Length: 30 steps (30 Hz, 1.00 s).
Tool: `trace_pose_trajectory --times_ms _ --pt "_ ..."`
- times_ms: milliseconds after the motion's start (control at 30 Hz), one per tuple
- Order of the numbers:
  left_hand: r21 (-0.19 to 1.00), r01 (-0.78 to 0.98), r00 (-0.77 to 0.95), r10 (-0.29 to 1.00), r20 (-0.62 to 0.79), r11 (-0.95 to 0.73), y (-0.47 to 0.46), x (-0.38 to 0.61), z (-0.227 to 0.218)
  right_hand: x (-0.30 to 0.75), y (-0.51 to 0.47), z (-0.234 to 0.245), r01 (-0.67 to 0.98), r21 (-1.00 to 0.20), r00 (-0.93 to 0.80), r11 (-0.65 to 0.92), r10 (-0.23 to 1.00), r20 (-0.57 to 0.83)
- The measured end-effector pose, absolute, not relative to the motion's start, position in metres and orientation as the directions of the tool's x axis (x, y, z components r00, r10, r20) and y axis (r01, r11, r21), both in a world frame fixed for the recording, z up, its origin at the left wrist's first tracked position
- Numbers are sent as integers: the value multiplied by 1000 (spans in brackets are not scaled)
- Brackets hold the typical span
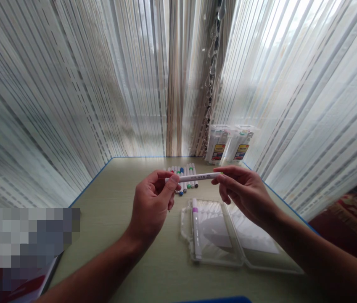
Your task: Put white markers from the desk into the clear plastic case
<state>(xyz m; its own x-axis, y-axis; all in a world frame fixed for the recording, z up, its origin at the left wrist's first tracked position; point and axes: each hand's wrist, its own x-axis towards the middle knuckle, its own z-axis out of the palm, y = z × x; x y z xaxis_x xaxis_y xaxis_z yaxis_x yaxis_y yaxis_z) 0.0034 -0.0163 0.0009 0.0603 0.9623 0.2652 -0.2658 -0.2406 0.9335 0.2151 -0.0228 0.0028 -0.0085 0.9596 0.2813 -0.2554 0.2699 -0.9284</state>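
Fingers [171, 185], L hand [151, 204] + R hand [247, 189]: pinching white marker [194, 177], dk print, yellow-green R tip.

Blue-edged pale table [102, 210]; row of markers [181, 171], open clear case [219, 252], two upright clear boxes [218, 145]

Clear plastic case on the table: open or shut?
Open. The clear plastic case lies spread on the table, its two halves side by side; a purple-banded marker lies along the left half's outer side.
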Motion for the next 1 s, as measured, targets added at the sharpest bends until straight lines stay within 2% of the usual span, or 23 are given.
trace_pose_trajectory --times_ms 267,1000 --pt "918 -329 20 971 240 -220 -18 5 4 215 -23 4 -278 -926 -11 254 964 267" --pt "922 -336 64 972 227 -193 -19 4 3 219 -22 2 -254 -936 -23 245 966 259"
